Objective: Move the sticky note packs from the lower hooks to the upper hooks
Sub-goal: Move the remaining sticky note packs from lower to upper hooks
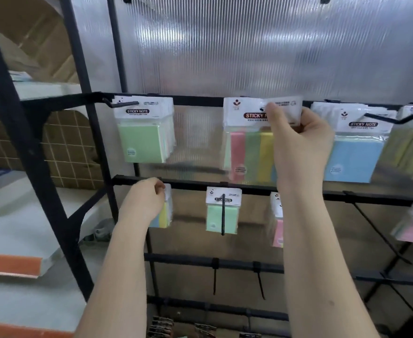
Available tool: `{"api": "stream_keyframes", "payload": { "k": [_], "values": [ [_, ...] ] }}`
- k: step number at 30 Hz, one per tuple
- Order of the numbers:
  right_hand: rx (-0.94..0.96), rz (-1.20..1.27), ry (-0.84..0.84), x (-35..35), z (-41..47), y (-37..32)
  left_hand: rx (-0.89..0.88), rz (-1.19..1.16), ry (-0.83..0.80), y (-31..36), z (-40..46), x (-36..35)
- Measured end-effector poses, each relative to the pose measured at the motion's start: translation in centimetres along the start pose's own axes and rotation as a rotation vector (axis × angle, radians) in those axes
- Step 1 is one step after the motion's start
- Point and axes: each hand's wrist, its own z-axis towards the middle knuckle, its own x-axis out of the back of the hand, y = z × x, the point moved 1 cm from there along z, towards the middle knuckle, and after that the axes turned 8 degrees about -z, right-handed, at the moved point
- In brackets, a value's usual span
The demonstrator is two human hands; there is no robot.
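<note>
A black rack (195,182) of crossbars and hooks carries the sticky note packs. Upper-row hooks hold green (143,129), striped (247,140) and blue packs (356,145); lower-centre hangs a green pack (222,209) (others partly hidden).

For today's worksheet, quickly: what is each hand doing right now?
Left hand: grips a lower-row sticky note pack.
Right hand: pinches the multicolour sticky note pack at the upper row.

One head-worn camera is looking forward and slightly upward from close range at a black hook rack (225,185), both forearms reaching away into it; shelving is sitting at left.
</note>
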Motion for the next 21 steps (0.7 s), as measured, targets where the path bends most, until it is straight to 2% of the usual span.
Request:
{"api": "stream_keyframes", "payload": {
  "k": [4, 14, 21],
  "values": [
    [-0.029, -0.045, 0.074, -0.5, -0.5, 0.1, -0.061, -0.011, -0.062, -0.2, 1.3, 0.0],
    [-0.14, -0.178, 0.132, -2.4, 0.7, 1.6, -0.126, -0.026, -0.137, -1.0, 3.0, 0.3],
    [-0.148, -0.246, 0.26, -3.5, 2.2, 4.0, -0.148, -0.036, -0.18, -1.1, 3.2, 0.0]
  ]
}}
